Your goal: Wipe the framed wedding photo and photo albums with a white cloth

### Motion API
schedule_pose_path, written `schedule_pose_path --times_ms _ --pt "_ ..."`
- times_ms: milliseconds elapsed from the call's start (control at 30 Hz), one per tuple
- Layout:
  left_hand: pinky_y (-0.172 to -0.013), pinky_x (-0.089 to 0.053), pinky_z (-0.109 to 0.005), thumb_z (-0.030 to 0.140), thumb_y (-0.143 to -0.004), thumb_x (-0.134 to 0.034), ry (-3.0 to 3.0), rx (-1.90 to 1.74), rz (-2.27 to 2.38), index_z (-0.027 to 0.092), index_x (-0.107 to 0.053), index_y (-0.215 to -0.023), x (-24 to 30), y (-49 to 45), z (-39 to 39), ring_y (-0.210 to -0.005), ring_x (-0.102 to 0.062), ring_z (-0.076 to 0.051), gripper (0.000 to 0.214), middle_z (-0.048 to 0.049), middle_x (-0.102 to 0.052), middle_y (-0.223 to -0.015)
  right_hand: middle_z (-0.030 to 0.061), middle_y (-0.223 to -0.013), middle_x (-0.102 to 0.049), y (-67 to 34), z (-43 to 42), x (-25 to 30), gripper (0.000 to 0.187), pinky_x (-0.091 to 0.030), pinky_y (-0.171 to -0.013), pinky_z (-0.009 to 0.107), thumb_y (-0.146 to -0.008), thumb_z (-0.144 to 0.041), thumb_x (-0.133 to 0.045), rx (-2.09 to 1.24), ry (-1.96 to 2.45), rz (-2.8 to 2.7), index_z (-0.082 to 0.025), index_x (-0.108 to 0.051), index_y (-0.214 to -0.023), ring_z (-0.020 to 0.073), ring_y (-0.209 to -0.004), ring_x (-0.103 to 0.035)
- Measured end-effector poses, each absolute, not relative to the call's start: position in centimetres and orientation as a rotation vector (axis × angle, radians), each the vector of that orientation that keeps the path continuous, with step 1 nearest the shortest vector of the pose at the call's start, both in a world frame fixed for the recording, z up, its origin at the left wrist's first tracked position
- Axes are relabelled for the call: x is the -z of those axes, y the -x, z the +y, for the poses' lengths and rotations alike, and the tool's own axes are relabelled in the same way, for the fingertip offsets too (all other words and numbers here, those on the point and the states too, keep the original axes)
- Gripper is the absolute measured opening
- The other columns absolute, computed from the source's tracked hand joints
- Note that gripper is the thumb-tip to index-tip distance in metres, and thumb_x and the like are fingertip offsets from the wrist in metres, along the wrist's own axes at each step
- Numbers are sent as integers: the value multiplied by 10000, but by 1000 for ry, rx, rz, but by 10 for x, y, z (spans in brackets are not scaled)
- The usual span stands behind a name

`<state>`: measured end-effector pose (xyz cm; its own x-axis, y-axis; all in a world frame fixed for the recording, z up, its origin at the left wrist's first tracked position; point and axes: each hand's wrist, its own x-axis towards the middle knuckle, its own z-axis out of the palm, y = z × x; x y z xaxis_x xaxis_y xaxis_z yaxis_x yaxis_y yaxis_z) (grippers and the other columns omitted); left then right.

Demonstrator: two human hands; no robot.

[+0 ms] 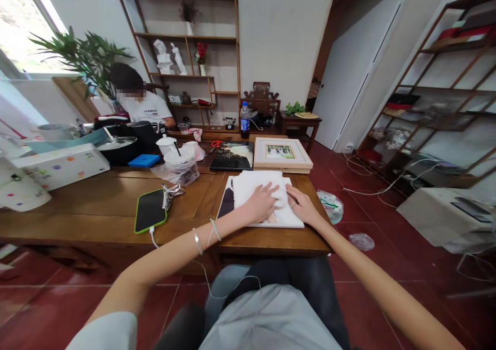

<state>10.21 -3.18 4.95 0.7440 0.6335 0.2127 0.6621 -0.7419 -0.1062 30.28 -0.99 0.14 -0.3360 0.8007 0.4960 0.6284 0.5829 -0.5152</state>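
Observation:
A white cloth (247, 185) with a ruffled edge lies on a flat picture panel (226, 201) at the table's front edge. The panel has white edges and a dark patch at its left; the cloth covers most of its face. My left hand (266, 203) rests flat on the cloth with its fingers spread. At the panel's right side is my right hand (304, 206), fingers stretched out along the edge and touching the panel, holding nothing I can see. Just behind stand a pale wooden picture frame (306, 156) and a dark glossy picture panel (228, 156).
A green-cased phone (151, 211) with a cable lies left on the wooden table (93, 189). Beyond it are a bagged plastic cup (181, 164), a blue box (143, 161), red scissors (217, 143) and a cola bottle (245, 120). Another person (149, 107) sits across at the left.

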Motion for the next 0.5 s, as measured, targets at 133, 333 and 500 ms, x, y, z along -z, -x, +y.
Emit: schedule_pose_path --times_ms 133,333,500 --pt "-996 -308 -496 238 -852 -451 2736 208 -988 164 -662 -1018 -48 -107 -87 -1301 -304 -341 278 -119 -367 -1413 93 -1298 -524 -303 -9 0 436 -334 -1059 449 -809 -155 -400 -306 1148 -2054 -171 -576 -1208 230 -1244 -437" --pt "-1000 -307 -495 268 -844 -463 2812 221 -875 185 -681 -937 -51 -105 -132 -1317 -273 -339 251 -88 -349 -1427 92 -1312 -510 -306 -9 1 453 -329 -1060 446 -773 -149 -414 -347 1135 -2026 -160 -588 -1191 232 -1252 -426" --pt "-986 -339 -488 257 -880 -407 2839 232 -995 185 -644 -1027 -57 -106 -107 -1301 -320 -317 288 -79 -388 -1408 71 -1302 -524 -304 -10 -3 414 -337 -1054 439 -807 -192 -417 -379 1141 -2035 -193 -600 -1178 227 -1242 -439"
